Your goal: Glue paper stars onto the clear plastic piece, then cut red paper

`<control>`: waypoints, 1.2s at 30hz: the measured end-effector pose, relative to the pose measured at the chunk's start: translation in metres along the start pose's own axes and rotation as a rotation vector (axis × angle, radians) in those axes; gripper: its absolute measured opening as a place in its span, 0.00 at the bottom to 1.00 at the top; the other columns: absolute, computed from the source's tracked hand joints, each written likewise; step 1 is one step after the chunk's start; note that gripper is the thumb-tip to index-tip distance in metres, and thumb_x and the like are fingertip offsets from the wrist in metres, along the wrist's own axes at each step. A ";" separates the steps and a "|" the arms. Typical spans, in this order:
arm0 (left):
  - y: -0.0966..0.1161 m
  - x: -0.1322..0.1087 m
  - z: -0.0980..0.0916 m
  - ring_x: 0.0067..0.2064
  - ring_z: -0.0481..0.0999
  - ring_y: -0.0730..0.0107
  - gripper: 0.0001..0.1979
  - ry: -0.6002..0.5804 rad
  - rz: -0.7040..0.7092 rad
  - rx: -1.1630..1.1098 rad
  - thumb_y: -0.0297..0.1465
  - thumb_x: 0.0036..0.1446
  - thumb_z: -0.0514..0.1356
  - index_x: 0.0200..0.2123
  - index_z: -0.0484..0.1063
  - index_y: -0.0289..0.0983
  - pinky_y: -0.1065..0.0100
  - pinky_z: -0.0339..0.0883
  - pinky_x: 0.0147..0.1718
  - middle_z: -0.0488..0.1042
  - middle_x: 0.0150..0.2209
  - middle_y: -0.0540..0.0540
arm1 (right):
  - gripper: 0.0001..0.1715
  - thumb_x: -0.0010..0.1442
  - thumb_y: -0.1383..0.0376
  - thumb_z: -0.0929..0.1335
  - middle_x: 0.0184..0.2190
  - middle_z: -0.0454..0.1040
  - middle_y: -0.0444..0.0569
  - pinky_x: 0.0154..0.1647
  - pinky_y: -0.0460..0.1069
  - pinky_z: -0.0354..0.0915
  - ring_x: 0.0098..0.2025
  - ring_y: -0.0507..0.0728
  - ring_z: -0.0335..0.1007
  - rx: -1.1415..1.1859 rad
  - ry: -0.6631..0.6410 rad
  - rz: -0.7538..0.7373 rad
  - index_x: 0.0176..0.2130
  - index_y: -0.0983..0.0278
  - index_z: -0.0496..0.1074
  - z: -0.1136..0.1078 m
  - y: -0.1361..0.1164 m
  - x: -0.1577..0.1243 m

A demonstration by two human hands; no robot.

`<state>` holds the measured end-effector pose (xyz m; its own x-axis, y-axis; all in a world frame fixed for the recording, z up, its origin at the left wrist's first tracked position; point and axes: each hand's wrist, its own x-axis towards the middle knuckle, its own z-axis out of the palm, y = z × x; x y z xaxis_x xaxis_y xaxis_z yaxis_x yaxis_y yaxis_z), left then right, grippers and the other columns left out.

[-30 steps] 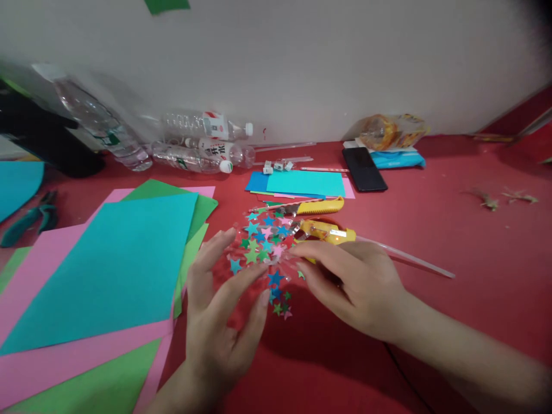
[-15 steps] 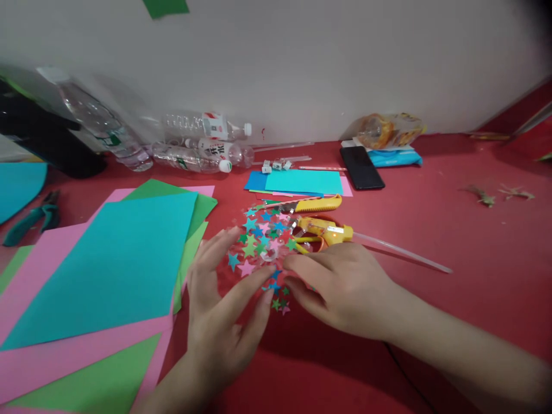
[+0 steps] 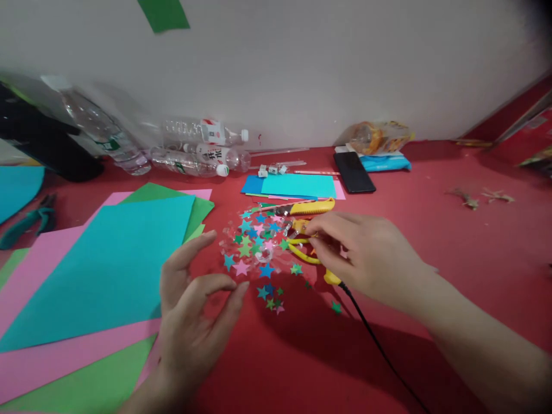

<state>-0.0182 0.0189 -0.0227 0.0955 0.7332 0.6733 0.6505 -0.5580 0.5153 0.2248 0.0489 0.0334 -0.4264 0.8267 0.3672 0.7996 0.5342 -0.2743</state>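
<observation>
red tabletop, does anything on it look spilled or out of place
Possibly: two small tan, twiggy scraps lie off to the right, resembling stray debris. A small green star cutout also sits apart from the multicoloured star cluster.

Red worktop (image 3: 448, 241) carries, left to right, teal-handled pliers (image 3: 28, 222), layered coloured sheets (image 3: 125, 247), clear plastic bottles (image 3: 187, 163) near the wall, a star-covered clear piece (image 3: 259, 240), stacked paper strips (image 3: 297, 186), a yellow-handled cutter (image 3: 313, 207) and dry scraps (image 3: 468, 199).

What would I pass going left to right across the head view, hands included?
Teal-handled pliers, left hand, star cutouts, right hand, tan scraps.
</observation>
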 end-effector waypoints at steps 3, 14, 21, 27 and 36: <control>-0.004 0.000 -0.004 0.61 0.63 0.53 0.10 -0.035 0.078 0.004 0.21 0.52 0.65 0.32 0.72 0.42 0.45 0.59 0.60 0.63 0.61 0.47 | 0.08 0.61 0.71 0.64 0.34 0.77 0.47 0.27 0.48 0.53 0.30 0.54 0.70 0.016 -0.122 0.025 0.39 0.64 0.72 0.007 0.001 0.001; -0.007 -0.001 -0.011 0.62 0.61 0.53 0.08 -0.110 0.162 0.084 0.23 0.60 0.55 0.30 0.65 0.40 0.44 0.55 0.59 0.69 0.55 0.43 | 0.07 0.59 0.71 0.65 0.30 0.76 0.43 0.30 0.46 0.55 0.31 0.53 0.69 0.193 -0.277 0.019 0.37 0.62 0.72 0.014 -0.009 -0.004; -0.005 -0.002 -0.010 0.56 0.66 0.54 0.08 -0.050 0.114 0.106 0.25 0.55 0.62 0.29 0.66 0.42 0.47 0.61 0.53 0.69 0.52 0.44 | 0.05 0.62 0.67 0.65 0.29 0.76 0.41 0.26 0.46 0.52 0.27 0.51 0.67 0.118 -0.164 0.065 0.37 0.60 0.72 -0.002 0.005 -0.005; -0.005 -0.007 -0.007 0.58 0.65 0.55 0.12 -0.030 0.116 0.082 0.22 0.52 0.64 0.34 0.70 0.46 0.45 0.61 0.57 0.65 0.57 0.49 | 0.04 0.61 0.66 0.66 0.26 0.75 0.41 0.22 0.45 0.49 0.24 0.51 0.66 0.030 -0.170 0.125 0.35 0.61 0.72 -0.015 0.014 0.000; -0.002 -0.009 -0.011 0.59 0.66 0.53 0.11 -0.030 0.137 0.081 0.22 0.53 0.63 0.37 0.72 0.45 0.45 0.61 0.57 0.65 0.61 0.54 | 0.03 0.62 0.67 0.66 0.29 0.77 0.43 0.24 0.46 0.52 0.27 0.52 0.70 0.086 -0.265 0.116 0.35 0.62 0.71 0.003 0.010 0.002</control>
<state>-0.0284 0.0093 -0.0235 0.2086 0.6643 0.7178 0.6882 -0.6212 0.3749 0.2306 0.0567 0.0283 -0.4386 0.8945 0.0870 0.8155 0.4368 -0.3797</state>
